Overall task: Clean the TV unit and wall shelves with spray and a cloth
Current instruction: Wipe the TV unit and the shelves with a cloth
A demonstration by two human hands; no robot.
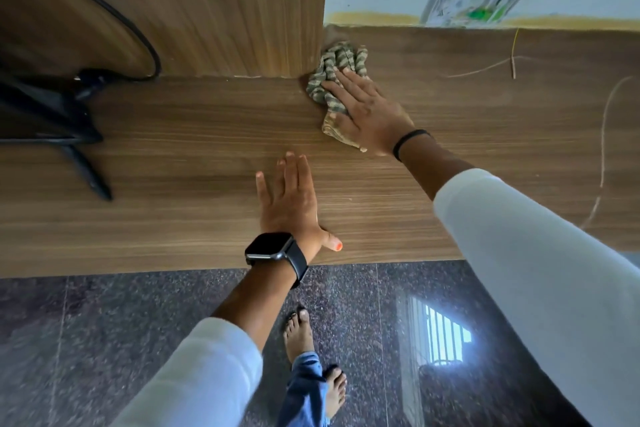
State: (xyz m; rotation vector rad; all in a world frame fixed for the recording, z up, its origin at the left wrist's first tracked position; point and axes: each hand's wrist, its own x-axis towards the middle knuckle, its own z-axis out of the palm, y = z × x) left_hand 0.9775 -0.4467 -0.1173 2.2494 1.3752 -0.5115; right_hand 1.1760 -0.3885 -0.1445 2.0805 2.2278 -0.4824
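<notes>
pressed flat on the crumpled green-and-cream striped cloth [335, 80] with the right hand [369, 111], fingers straight, against the brown wood-grain tabletop [173, 156] of the tv unit, right at the corner of the upright wooden panel [225, 7]. rested the left hand [289, 199] open, palm down and empty, near the front edge, black smartwatch [272, 248] on the wrist. stood barefoot on dark speckled stone floor [104, 322]. black tv stand leg [86, 170] and cable [114, 12] at left.

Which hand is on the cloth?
The right hand, with the thin black wristband, presses the striped cloth. The left hand, wearing the watch, rests flat on bare wood.
</notes>
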